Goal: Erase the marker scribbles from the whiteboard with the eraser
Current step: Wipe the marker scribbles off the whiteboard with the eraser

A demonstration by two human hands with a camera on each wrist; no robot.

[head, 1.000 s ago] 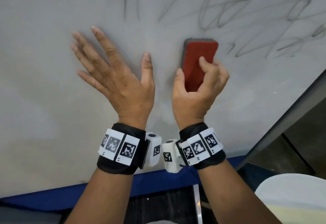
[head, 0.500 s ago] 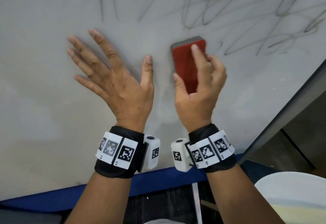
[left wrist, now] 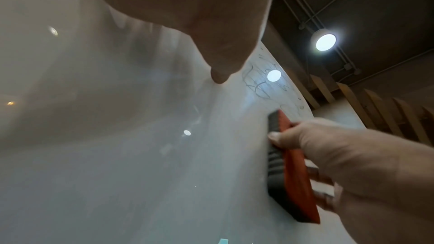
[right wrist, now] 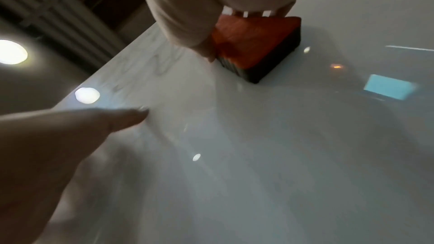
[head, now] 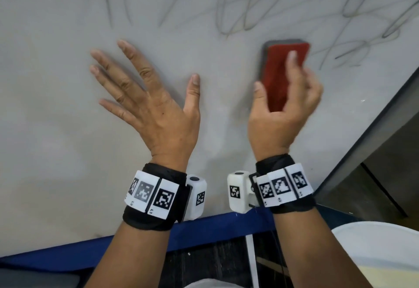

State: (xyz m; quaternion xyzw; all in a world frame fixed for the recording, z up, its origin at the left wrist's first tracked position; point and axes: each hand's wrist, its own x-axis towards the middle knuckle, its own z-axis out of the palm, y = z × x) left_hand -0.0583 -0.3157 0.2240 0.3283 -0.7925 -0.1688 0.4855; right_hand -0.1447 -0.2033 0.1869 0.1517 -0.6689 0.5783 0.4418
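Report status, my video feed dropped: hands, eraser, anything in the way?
Left hand flat on whiteboard, open. Right hand grips eraser, pad on board. Scribbles remain above. Path clear.

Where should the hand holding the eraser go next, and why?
Probably up and rightward: the right hand presses the red-backed felt eraser flat on the whiteboard, and grey marker scribbles remain just above and right of it.

Round ceiling lamp (left wrist: pixel 325 42) lit; white rounded object (head: pixel 383 249) lower right.
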